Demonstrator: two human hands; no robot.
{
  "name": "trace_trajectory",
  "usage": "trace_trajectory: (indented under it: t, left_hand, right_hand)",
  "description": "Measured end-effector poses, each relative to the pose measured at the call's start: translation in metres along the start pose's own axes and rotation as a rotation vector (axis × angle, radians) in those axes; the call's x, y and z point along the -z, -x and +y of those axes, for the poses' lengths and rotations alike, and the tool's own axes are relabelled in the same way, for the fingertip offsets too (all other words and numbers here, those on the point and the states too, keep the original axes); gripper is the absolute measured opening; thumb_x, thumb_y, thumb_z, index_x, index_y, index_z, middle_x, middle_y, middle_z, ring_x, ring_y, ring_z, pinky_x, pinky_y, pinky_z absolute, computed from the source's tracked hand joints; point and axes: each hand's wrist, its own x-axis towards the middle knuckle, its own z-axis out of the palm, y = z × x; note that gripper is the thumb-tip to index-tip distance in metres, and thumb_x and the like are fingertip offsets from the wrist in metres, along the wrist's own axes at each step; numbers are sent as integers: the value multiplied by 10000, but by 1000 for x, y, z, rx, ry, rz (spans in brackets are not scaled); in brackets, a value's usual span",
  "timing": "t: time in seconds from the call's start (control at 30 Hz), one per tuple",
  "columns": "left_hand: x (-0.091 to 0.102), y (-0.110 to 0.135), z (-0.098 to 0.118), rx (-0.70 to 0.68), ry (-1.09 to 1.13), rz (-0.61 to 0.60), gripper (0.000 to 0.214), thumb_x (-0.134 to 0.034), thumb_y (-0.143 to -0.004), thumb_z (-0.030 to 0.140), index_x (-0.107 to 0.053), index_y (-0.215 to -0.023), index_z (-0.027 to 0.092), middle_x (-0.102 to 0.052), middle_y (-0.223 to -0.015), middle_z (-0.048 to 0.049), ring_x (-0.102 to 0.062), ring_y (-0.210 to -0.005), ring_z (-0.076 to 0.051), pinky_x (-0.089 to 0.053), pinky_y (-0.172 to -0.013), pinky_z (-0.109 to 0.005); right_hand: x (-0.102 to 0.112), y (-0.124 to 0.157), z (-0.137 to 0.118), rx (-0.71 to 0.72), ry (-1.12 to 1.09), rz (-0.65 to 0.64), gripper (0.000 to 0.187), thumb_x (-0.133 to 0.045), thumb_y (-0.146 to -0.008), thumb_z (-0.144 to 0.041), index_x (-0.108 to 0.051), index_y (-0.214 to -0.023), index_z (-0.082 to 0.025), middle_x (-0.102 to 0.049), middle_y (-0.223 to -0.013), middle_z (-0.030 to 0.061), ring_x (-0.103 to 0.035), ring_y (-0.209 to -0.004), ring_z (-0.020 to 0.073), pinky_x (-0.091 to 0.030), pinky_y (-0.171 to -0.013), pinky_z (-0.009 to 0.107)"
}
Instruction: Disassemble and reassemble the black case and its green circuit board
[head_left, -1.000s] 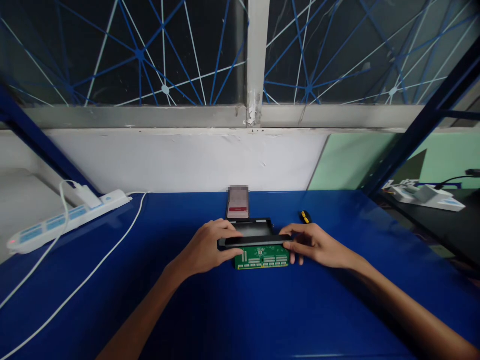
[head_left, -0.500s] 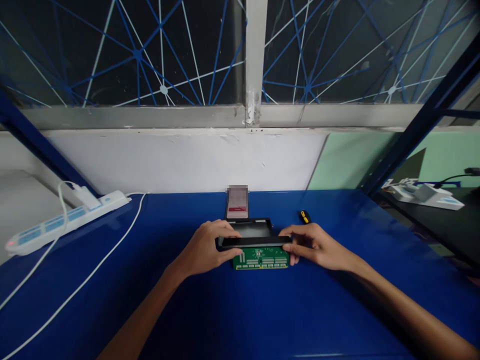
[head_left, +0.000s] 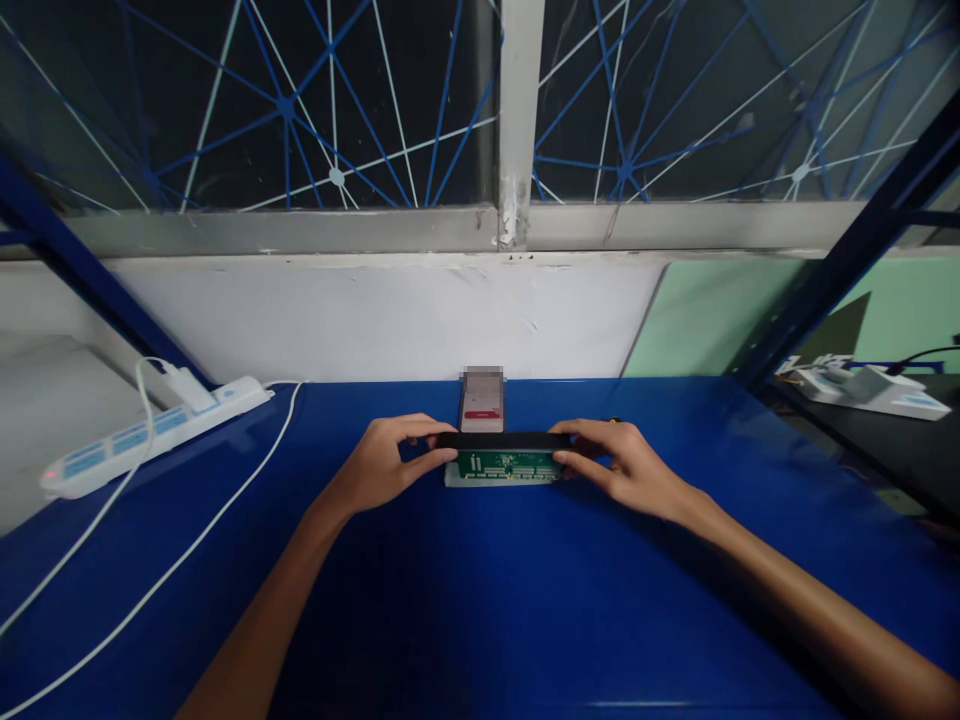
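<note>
Fingers of left hand (head_left: 382, 462): pinched on the left end of the black cover (head_left: 499, 442), with thumb on the near side.
Fingers of right hand (head_left: 630, 468): pinched on the right end of the same cover, also with thumb nearest.
Black cover: held roughly level between both hands, toward the far side of the blue table (head_left: 465, 600).
Green board (head_left: 510, 466): just below the cover, with only a near strip showing; impossible to tell whether fixed to it.
Pale edge (head_left: 457, 480): showing just below the board; unclear to which part belonging.
Risk of tilting: likely with an uneven grip between the two ends.
Risk to the board: perhaps scraped or bent by pressing out of line, or dropped if loose.
Phone (head_left: 484, 405): close behind the cover, before the wall (head_left: 375, 320); could be nudged by pushing farther back.
Room for moving: tightest at the far edge, widest toward the near edge.
White cord (head_left: 225, 510): well apart on the left.
</note>
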Motion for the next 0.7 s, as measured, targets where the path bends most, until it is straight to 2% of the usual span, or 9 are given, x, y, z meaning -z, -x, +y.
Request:
trace_trajectory:
  t: [0.2, 0.7]
  left_hand:
    - [-7, -2, -7, 4, -7, -6, 245, -604, -865, 374, -716, -1027, 227, -719, -965, -23, -630, -783, -148, -487, -689, -266]
    - [-11, -4, -14, 14, -25, -6, 229, -590, -859, 349, -720, -997, 221, -718, -957, -25, -611, -714, -129, -495, -664, -258]
  right_hand:
    - [-3, -6, 9, 4, 2, -9, 256, -514, -936, -355, -622, -1090, -182, -713, -843, 29, -669, -685, 150, -505, -574, 249]
    - [-8, -15, 18, 14, 43, -10, 280, -497, -946, -344, -611, -1145, -183, -703, -952, 45, -657, -691, 141, -497, -535, 244]
